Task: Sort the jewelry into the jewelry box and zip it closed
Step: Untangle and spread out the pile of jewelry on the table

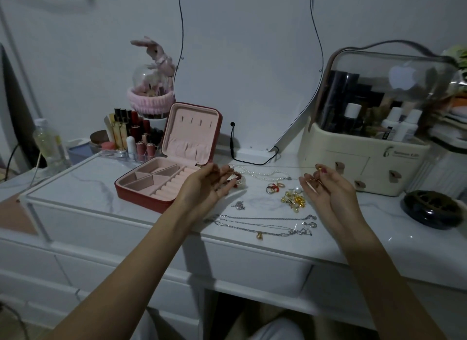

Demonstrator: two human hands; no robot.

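Jewelry box [161,177] sits open on the left of the white marble-look surface [83,188]: red outer shell, pale pink velvety lining, lid upright with small hooks and a gathered pocket, base split into angled compartments plus a row of ring rolls. All compartments look bare. Left hand [209,185] is palm up just right of the box, fingers curled, pinching one end of a thin gold chain [273,168]; right hand [321,188] pinches the other end, chain stretched between them above the surface. Loose on the surface: pearl necklace [265,174], rings [274,188], heap of gold earrings [293,199], several silver chains with pendants [265,224]. Right rear, cream plastic cosmetics case [364,160] with clear domed lid, bottles inside; printed lettering on its front too small to read. Left rear, lipsticks [134,132] in a clear holder, pink plush rabbit [156,54].
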